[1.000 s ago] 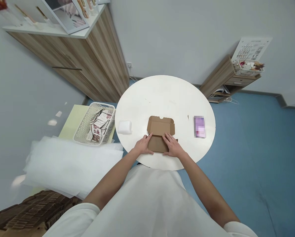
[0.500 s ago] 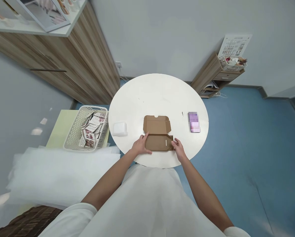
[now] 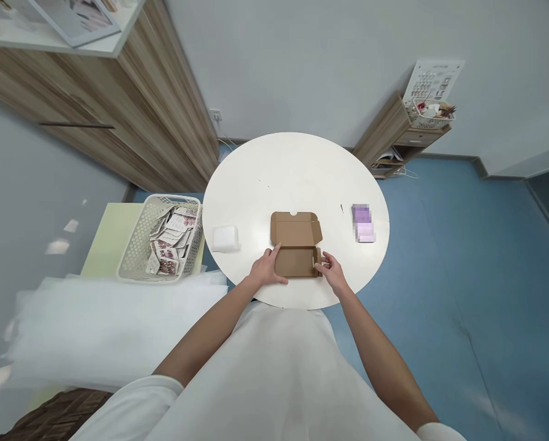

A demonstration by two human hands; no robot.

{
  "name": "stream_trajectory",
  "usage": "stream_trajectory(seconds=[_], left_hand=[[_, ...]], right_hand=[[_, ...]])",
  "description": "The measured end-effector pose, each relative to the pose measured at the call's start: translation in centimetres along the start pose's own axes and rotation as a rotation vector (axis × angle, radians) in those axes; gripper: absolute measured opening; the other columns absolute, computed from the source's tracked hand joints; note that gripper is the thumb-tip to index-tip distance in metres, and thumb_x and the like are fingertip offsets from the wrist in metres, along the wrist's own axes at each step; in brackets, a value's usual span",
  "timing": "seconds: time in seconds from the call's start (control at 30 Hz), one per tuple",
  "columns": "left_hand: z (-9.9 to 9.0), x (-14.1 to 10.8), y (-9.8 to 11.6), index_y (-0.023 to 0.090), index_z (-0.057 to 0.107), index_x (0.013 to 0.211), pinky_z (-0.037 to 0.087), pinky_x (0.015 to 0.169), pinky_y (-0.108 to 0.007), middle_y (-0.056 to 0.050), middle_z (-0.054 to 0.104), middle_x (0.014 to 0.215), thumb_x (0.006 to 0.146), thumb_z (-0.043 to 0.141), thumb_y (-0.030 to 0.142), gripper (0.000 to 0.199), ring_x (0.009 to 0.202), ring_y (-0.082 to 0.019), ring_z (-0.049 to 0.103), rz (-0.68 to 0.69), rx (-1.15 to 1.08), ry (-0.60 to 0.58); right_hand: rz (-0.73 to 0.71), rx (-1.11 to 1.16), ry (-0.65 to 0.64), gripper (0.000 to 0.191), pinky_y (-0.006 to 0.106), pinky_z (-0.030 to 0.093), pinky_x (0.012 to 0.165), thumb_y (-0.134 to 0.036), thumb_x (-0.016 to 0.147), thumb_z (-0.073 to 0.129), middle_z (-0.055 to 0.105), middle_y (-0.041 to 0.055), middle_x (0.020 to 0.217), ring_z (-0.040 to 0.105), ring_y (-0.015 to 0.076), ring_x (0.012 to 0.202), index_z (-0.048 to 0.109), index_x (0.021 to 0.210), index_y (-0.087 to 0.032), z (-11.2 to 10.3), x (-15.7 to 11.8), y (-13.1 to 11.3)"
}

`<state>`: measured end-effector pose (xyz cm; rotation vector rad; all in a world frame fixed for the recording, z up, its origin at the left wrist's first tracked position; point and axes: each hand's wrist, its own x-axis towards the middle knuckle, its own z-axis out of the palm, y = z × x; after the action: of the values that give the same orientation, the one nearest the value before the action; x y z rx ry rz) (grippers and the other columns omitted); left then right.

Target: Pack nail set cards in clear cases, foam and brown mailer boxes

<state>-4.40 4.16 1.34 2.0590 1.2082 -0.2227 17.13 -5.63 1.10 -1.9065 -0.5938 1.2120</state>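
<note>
A brown cardboard box (image 3: 295,262) lies near the front edge of the white round table (image 3: 302,159), its lid flap opened out flat toward the far side. My left hand (image 3: 266,268) holds the box's left end, thumb and fingers spread around the corner. At the right end, my right hand (image 3: 331,271) pinches the side flap, which stands upright. A white folded packet (image 3: 225,238) lies at the table's left. On the right is a purple and pink item (image 3: 363,223), blurred by pixels, with a small dark thing (image 3: 342,208) beside it.
Left of the table, a white basket (image 3: 132,250) of printed sachets stands on a pale green surface (image 3: 100,231). White translucent sheets (image 3: 113,327) are piled in front of it. A wooden cabinet (image 3: 164,98) rises behind left; a small shelf unit (image 3: 385,131) stands behind right.
The box's right end flap has been folded up and inward by my right hand. The whole view has shifted slightly. My left hand stays at the left end.
</note>
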Motion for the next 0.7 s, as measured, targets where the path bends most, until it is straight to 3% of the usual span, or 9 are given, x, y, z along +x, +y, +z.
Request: stream_trajectory(seconds=[0.13,0.27,0.47,0.7], left_hand=[[0.2,0.1,-0.2,0.031,0.003,0.135,0.042,0.065,-0.029,-0.009,0.041,0.114,0.042,0.07,0.057,0.118,0.093,-0.027,0.054,0.01,0.005,0.015],[0.3,0.1,-0.3,0.032,0.001,0.135,0.042,0.062,-0.029,-0.009,0.042,0.113,0.042,0.069,0.058,0.119,0.09,-0.027,0.054,0.021,0.019,0.025],[0.5,0.3,-0.3,0.031,-0.002,0.135,0.042,0.064,-0.03,-0.009,0.042,0.112,0.043,0.068,0.06,0.119,0.089,-0.026,0.055,0.015,0.039,0.011],[0.7,0.3,0.0,0.031,-0.002,0.136,0.041,0.062,-0.029,-0.008,0.042,0.111,0.044,0.069,0.058,0.119,0.088,-0.025,0.055,0.008,0.025,-0.009]], right_hand=[[-0.013,-0.099,-0.076,0.053,0.028,0.046,0.062,-0.041,0.063,0.061,0.057,0.0041,0.095,0.055,0.0131,0.071,0.05,0.111,-0.021,0.4,0.6,0.0],[-0.029,-0.338,0.015,0.031,0.026,0.042,0.06,-0.04,0.067,0.055,0.058,0.0012,0.079,0.055,0.0139,0.071,0.055,0.09,-0.02,0.9,1.6,0.1],[-0.022,-0.662,0.077,0.014,0.023,0.034,0.053,-0.033,0.068,0.05,0.054,-0.0028,0.064,0.049,0.0125,0.058,0.043,0.07,-0.022,1.4,1.9,-0.6],[-0.028,-0.765,0.084,0.014,0.022,0.028,0.048,-0.025,0.068,0.046,0.047,-0.0038,0.057,0.042,0.012,0.052,0.033,0.065,-0.022,1.6,2.2,-0.4]])
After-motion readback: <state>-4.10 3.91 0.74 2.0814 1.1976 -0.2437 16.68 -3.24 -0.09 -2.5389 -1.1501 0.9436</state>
